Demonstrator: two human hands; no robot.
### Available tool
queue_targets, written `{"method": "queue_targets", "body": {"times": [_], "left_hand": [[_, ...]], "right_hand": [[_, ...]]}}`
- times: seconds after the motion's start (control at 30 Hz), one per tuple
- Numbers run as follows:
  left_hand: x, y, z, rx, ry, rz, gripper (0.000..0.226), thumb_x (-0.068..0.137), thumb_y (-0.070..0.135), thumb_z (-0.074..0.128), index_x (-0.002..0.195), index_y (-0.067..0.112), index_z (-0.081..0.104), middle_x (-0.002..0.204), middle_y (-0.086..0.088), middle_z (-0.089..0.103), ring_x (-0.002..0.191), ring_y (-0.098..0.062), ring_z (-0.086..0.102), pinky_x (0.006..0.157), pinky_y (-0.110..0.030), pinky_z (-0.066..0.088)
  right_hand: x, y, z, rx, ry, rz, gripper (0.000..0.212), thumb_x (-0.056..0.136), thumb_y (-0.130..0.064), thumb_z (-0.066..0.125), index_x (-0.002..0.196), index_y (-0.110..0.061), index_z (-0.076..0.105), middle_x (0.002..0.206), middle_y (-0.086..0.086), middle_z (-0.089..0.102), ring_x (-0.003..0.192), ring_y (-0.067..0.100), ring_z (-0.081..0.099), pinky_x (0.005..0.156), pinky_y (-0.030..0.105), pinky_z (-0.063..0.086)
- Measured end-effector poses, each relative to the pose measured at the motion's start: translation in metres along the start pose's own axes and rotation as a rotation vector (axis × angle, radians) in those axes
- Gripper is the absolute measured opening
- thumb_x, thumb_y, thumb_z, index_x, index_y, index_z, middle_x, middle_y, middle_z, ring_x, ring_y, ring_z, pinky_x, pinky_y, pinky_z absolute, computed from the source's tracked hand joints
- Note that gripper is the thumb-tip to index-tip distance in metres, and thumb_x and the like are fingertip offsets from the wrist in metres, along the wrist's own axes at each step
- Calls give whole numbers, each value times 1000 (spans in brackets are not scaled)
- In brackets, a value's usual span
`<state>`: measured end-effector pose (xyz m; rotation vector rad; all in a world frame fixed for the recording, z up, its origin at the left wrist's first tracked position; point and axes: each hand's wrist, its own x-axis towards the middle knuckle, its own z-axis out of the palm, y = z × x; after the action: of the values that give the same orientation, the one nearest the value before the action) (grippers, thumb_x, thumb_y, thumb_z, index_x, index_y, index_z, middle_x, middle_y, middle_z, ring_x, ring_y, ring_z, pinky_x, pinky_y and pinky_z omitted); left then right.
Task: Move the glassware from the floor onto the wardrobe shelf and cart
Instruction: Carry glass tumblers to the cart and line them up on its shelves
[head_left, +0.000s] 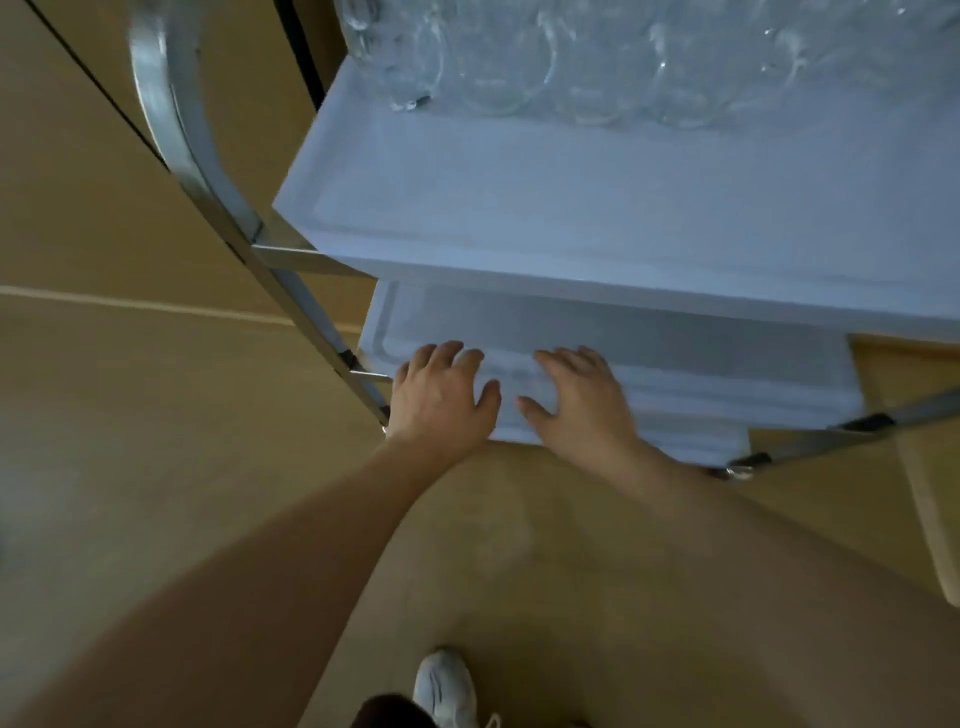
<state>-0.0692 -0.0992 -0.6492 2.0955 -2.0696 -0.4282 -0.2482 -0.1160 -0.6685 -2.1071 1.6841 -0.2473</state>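
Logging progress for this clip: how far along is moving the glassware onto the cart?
Done: a row of glasses stands at the far side of the cart's top tray. In hand: nothing; the left hand and right hand lie open over the lower tray, which shows no glass. Left: cannot tell; no glassware shows on the visible floor, and the wardrobe shelf is out of view.

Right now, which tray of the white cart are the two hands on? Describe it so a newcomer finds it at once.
Start at the white plastic cart with curved chrome side rails. Its upper white tray carries clear glass mugs along its far edge. Just beneath sits the lower white tray, where the left hand and right hand rest with fingers spread; unlike the upper one, no glassware shows on it.
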Motion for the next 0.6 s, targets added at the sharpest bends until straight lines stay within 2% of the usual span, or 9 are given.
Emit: {"method": "queue_targets", "body": {"times": [0.13,0.27,0.43,0.6], "left_hand": [[-43,39,-80,6,-80,39,47,98,42,51,139,18,55,147,-6,51,138,-28,41,109,-49,39],[-65,93,-182,-2,-131,91,51,99,44,50,143,18,51,148,-4,50,137,-26,42,110,-44,38],[-65,181,-297,39,-48,227,53,99,46,50,145,21,48,148,-3,48,136,-26,41,109,-42,39],[-57,282,-366,66,52,394,55,98,47,50,147,22,45,149,-4,47,135,-28,42,108,-45,40]], "right_hand": [[-63,-33,-81,66,-59,81,67,96,-48,58,152,-18,38,156,5,40,149,29,23,121,41,22],[-109,-59,-189,116,-54,126,66,97,-47,56,153,-19,36,155,2,39,146,24,27,118,38,28],[-146,-68,-318,110,59,136,69,97,-48,55,156,-22,31,160,1,32,149,22,22,121,35,22],[-175,-53,-421,78,185,174,74,95,-52,56,156,-23,29,160,1,32,147,24,25,120,39,26]]}}
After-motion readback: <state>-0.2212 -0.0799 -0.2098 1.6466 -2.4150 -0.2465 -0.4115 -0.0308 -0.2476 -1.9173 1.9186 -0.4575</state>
